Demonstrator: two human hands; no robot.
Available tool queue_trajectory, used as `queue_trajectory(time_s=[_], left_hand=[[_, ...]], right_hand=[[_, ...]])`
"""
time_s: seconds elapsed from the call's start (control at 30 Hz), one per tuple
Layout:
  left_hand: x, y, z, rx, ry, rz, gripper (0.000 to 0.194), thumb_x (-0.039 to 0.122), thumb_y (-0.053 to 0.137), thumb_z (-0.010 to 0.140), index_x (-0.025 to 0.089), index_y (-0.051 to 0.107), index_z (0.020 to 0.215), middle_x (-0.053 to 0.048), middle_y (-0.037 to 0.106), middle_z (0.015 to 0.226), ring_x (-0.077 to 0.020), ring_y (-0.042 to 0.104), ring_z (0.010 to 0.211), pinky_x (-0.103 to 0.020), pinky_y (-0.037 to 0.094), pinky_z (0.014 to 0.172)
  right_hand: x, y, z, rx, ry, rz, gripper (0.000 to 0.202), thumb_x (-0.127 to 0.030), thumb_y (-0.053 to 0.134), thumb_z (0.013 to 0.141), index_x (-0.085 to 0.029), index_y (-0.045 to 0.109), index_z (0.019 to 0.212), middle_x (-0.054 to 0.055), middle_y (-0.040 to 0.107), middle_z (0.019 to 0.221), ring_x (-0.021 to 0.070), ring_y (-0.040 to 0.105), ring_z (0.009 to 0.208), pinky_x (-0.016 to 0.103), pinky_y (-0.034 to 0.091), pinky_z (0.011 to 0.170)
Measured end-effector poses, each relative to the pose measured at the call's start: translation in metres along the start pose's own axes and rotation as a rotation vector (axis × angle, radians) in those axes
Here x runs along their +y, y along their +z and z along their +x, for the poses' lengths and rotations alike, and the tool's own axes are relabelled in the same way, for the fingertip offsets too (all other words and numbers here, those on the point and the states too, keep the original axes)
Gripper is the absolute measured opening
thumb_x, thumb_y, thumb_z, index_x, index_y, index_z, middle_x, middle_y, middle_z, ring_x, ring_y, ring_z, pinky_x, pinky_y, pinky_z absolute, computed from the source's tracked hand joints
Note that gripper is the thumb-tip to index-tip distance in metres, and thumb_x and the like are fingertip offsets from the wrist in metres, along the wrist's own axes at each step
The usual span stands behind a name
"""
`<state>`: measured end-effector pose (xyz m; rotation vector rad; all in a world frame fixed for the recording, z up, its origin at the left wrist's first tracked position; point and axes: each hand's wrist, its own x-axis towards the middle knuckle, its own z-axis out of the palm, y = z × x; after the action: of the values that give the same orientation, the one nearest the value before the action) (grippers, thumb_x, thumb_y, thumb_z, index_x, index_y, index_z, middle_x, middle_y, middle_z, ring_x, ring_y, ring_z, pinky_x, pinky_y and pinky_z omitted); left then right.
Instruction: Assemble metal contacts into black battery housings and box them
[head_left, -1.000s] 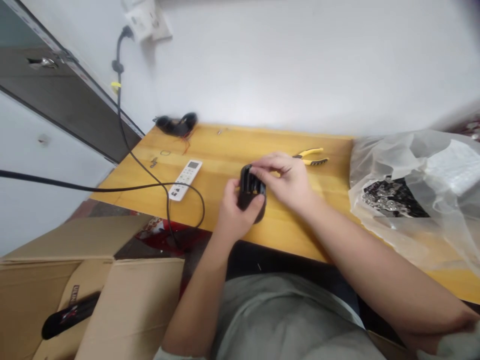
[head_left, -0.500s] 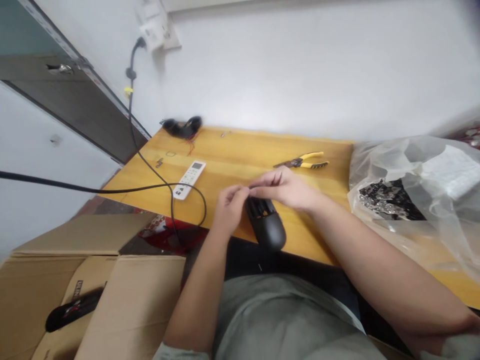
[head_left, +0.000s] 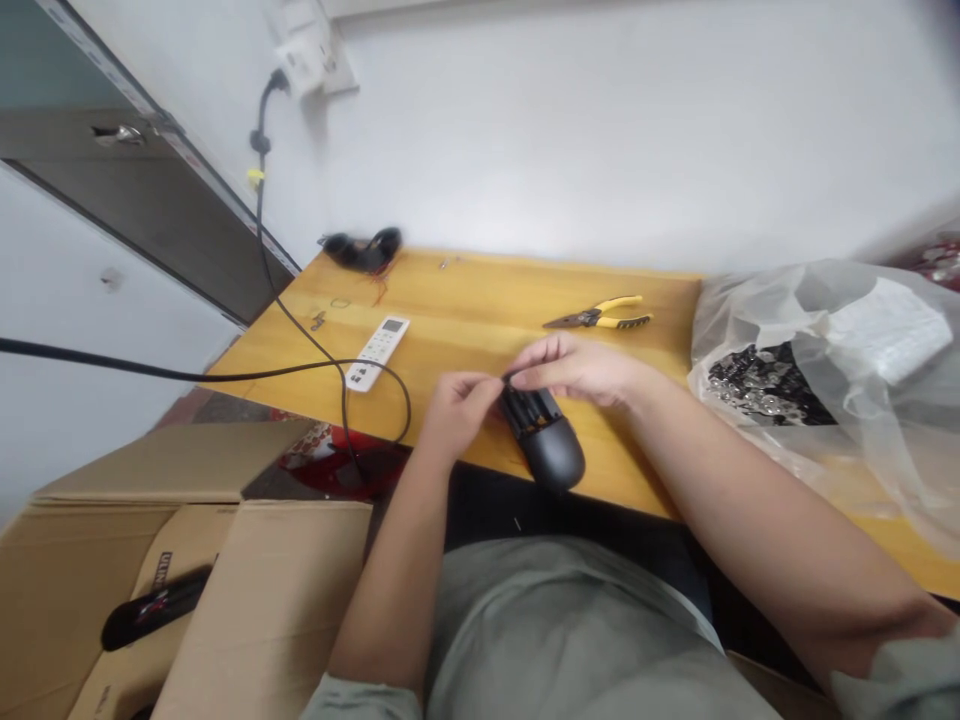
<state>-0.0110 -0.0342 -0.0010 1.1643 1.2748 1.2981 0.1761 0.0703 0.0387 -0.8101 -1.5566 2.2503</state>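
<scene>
Two hands at one black device (head_left: 553,455), open slotted compartment up, at the worktop's (head_left: 472,310) near edge: right hand (head_left: 574,370) pinches its far corner; left hand (head_left: 457,410) has thumb and fingers pressed together beside those fingertips, any small item between them too hidden to tell. Beyond, one pair of pliers (head_left: 598,318); toward the left edge, one white remote (head_left: 379,353).

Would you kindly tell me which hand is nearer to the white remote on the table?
Left. The left hand is to the right of the white remote, at the far end of the black device; the right hand is at that same end, farther right.
</scene>
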Motion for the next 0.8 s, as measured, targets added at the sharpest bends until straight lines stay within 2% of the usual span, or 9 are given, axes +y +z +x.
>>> queue_trajectory(time_s=[0.13,0.23,0.33,0.53,0.8], left_hand=[[0.0035,0.0002,-0.0018,-0.043,-0.001,0.022,0.033,0.040,0.068,0.090,0.014,0.076,0.072,-0.002,0.073,0.067,-0.0137,0.066,0.060,-0.024,0.054,0.061],[0.0048,0.0003,-0.0017,-0.060,-0.006,0.038,0.032,0.040,0.068,0.090,0.014,0.079,0.076,-0.002,0.074,0.069,-0.0143,0.068,0.061,-0.025,0.055,0.062],[0.0047,0.0002,-0.0009,-0.061,-0.012,0.048,0.032,0.039,0.067,0.090,0.014,0.078,0.075,-0.002,0.073,0.068,-0.0146,0.067,0.060,-0.024,0.055,0.062],[0.0037,-0.0003,-0.0002,-0.034,-0.009,0.071,0.032,0.038,0.065,0.088,0.014,0.071,0.067,0.000,0.067,0.063,-0.0119,0.061,0.059,-0.021,0.048,0.056],[0.0021,-0.0006,0.0000,-0.038,-0.023,0.139,0.031,0.034,0.062,0.086,0.014,0.068,0.063,-0.001,0.065,0.061,-0.0135,0.061,0.058,-0.023,0.046,0.056]], right_hand=[[-0.0005,0.0008,-0.0005,-0.005,0.012,0.013,0.038,-0.031,0.103,0.060,-0.013,0.081,0.086,0.003,0.078,0.080,0.0103,0.068,0.065,0.019,0.052,0.058],[-0.0016,0.0009,-0.0011,-0.015,0.014,0.008,0.037,-0.030,0.103,0.060,-0.013,0.078,0.082,0.002,0.076,0.074,0.0092,0.065,0.061,0.018,0.049,0.054],[-0.0025,0.0006,-0.0014,-0.024,0.009,-0.001,0.035,-0.030,0.102,0.062,-0.012,0.076,0.079,0.001,0.072,0.069,0.0068,0.060,0.056,0.016,0.043,0.050],[-0.0008,-0.0018,-0.0007,-0.036,-0.003,-0.025,0.031,-0.031,0.094,0.067,-0.013,0.075,0.083,0.000,0.071,0.070,0.0078,0.060,0.056,0.018,0.051,0.055],[-0.0014,0.0011,-0.0022,0.005,-0.078,-0.152,0.013,-0.024,0.077,0.066,-0.015,0.073,0.076,-0.001,0.064,0.060,0.0090,0.052,0.053,0.020,0.042,0.051]])
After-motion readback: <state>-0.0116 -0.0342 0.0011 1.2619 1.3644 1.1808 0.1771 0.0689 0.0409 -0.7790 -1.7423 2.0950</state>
